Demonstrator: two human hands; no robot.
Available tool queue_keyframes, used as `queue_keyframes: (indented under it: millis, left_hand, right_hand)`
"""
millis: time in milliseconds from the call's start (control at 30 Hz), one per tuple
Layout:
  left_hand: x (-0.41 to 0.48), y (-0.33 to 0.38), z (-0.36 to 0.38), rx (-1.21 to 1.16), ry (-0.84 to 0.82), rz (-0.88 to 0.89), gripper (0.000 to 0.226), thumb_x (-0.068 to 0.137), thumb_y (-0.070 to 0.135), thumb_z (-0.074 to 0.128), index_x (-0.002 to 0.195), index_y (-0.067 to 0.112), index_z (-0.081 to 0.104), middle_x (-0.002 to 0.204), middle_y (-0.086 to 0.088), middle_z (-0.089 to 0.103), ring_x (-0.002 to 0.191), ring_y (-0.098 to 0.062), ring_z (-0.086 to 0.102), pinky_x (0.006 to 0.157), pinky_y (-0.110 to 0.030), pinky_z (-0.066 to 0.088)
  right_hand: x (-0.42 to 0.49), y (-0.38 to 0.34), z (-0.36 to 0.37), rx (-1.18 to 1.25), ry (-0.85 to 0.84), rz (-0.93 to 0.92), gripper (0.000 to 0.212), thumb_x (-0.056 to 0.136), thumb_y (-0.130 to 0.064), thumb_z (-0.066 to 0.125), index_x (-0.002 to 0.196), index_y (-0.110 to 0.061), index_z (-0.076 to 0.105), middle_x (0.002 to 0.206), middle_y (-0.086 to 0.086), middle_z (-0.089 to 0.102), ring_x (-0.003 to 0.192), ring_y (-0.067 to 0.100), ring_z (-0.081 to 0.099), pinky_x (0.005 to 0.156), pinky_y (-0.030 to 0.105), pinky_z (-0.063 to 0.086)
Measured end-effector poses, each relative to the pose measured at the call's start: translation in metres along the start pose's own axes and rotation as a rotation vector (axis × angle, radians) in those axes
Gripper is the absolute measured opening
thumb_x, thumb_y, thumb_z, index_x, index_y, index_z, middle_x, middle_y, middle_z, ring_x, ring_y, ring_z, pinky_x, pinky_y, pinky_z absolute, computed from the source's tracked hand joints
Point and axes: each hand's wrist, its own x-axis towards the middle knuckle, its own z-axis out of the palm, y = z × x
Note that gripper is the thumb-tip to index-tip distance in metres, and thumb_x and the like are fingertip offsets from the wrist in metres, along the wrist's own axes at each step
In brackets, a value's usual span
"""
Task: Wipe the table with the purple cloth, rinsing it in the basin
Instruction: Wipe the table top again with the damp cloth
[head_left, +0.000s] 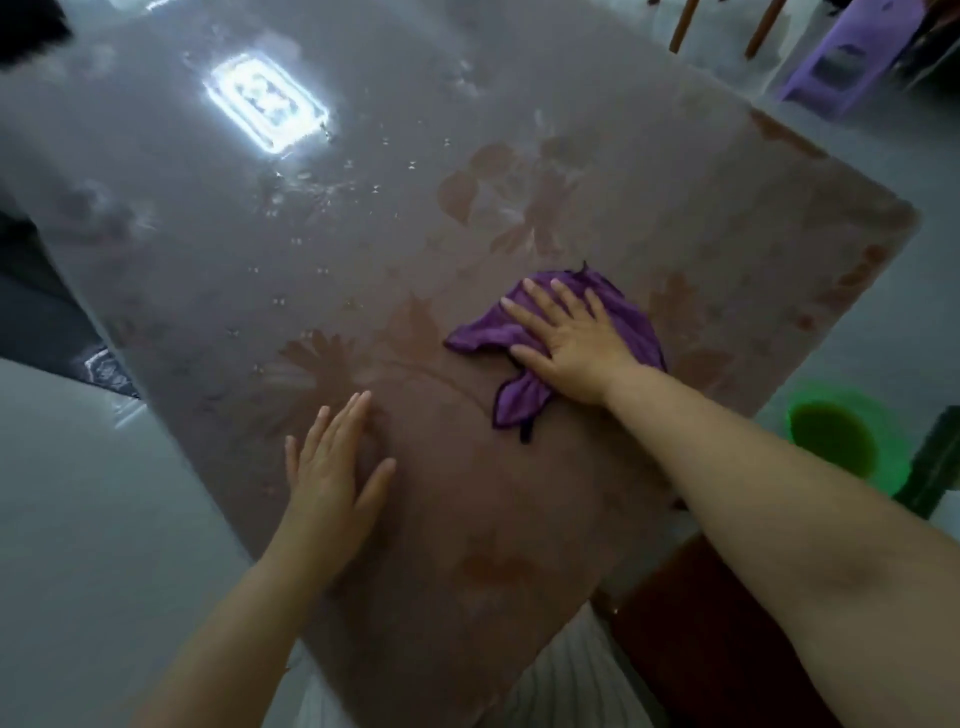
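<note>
A glossy brown table (467, 182) with a faint flower pattern fills the view. The purple cloth (626, 312) lies crumpled on its right half. My right hand (571, 343) presses flat on the cloth with straight, spread fingers. My left hand (332, 467) rests flat on the bare tabletop near the front edge, fingers straight, apart from the cloth. A green basin (872, 415) stands on the floor beyond the table's right edge, partly hidden by my right forearm.
Water drops and a bright lamp reflection (267, 104) mark the far left of the tabletop. A purple plastic stool (852, 57) and wooden chair legs (685, 26) stand at the back right. A dark brown seat (691, 623) sits below the table's near corner.
</note>
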Motion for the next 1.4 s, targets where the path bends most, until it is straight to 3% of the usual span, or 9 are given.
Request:
queue_keyframes:
  millis: [100,300,400,567,800,1067,1167,1267,1400]
  left_hand:
    - [-0.028,0.008,0.005,-0.028,0.050,-0.123,0.062,0.088,0.027,0.054,0.142,0.026,0.023,0.151,0.004,0.028,0.143,-0.022,0.009,0.114,-0.047,-0.003]
    - [-0.061,0.031,0.007,-0.114,0.084,-0.119,0.064,0.087,0.022,0.056,0.141,0.027,0.023,0.151,0.001,0.028,0.142,-0.019,0.008,0.114,-0.044,-0.005]
    - [-0.059,0.032,0.002,-0.089,0.109,-0.071,0.062,0.088,0.022,0.055,0.142,0.024,0.025,0.150,-0.001,0.030,0.143,-0.021,0.009,0.113,-0.045,-0.006]
    - [-0.052,0.041,0.007,-0.118,0.155,-0.131,0.061,0.087,0.019,0.056,0.141,0.021,0.028,0.147,-0.008,0.034,0.142,-0.027,0.014,0.113,-0.048,-0.001]
    - [-0.031,0.073,0.023,-0.104,0.112,-0.178,0.062,0.086,0.019,0.057,0.141,0.021,0.027,0.148,-0.010,0.033,0.142,-0.027,0.014,0.114,-0.047,-0.001]
    - [0.057,0.168,0.077,-0.123,0.148,-0.170,0.064,0.087,0.023,0.057,0.142,0.024,0.025,0.149,-0.005,0.031,0.142,-0.025,0.011,0.113,-0.045,-0.003]
    - [0.090,0.211,0.097,-0.163,0.202,-0.244,0.063,0.087,0.022,0.056,0.142,0.025,0.025,0.149,-0.007,0.032,0.142,-0.025,0.011,0.113,-0.045,-0.003]
    - [0.112,0.248,0.114,-0.197,0.212,-0.289,0.062,0.089,0.024,0.054,0.142,0.027,0.023,0.150,-0.005,0.029,0.143,-0.023,0.009,0.114,-0.044,-0.006]
    - [0.122,0.277,0.123,-0.197,0.249,-0.332,0.061,0.089,0.023,0.053,0.142,0.026,0.023,0.150,-0.007,0.028,0.143,-0.022,0.008,0.114,-0.041,-0.007]
  right_hand:
    - [0.005,-0.018,0.000,0.033,-0.020,0.083,0.058,0.094,-0.059,0.019,0.145,-0.044,-0.004,0.157,-0.004,-0.012,0.143,0.025,-0.015,0.110,0.048,-0.015]
    - [-0.107,-0.138,0.056,0.066,-0.139,-0.501,0.058,0.094,-0.056,0.020,0.146,-0.040,-0.001,0.156,-0.004,-0.014,0.133,0.019,-0.033,0.098,0.041,-0.036]
    - [-0.143,-0.140,0.066,0.024,-0.157,-0.580,0.057,0.095,-0.055,0.020,0.146,-0.038,0.003,0.157,-0.006,-0.011,0.139,0.019,-0.025,0.099,0.035,-0.036]
    - [-0.150,-0.079,0.052,0.033,-0.098,-0.475,0.056,0.094,-0.056,0.023,0.143,-0.047,-0.002,0.153,-0.015,-0.009,0.144,0.018,-0.008,0.101,0.028,-0.029]
    - [-0.128,0.008,0.030,0.001,-0.074,-0.335,0.054,0.088,-0.064,0.007,0.135,-0.053,-0.019,0.146,-0.024,-0.022,0.143,0.014,-0.011,0.110,0.035,-0.019]
    - [-0.079,0.085,0.011,0.015,-0.081,-0.500,0.060,0.087,-0.067,0.014,0.136,-0.053,-0.017,0.149,-0.021,-0.017,0.138,0.011,-0.017,0.104,0.035,-0.028]
    - [-0.047,0.181,-0.015,-0.013,0.003,-0.360,0.060,0.085,-0.069,0.013,0.135,-0.055,-0.018,0.148,-0.021,-0.018,0.144,0.017,-0.008,0.103,0.029,-0.030]
    - [-0.032,0.286,-0.045,-0.060,0.019,-0.186,0.061,0.082,-0.072,0.010,0.133,-0.055,-0.018,0.147,-0.018,-0.021,0.145,0.021,-0.003,0.108,0.032,-0.019]
    - [-0.017,0.329,-0.060,-0.052,-0.025,-0.020,0.061,0.079,-0.074,0.003,0.129,-0.057,-0.027,0.150,-0.013,-0.025,0.144,0.026,-0.008,0.109,0.043,-0.018]
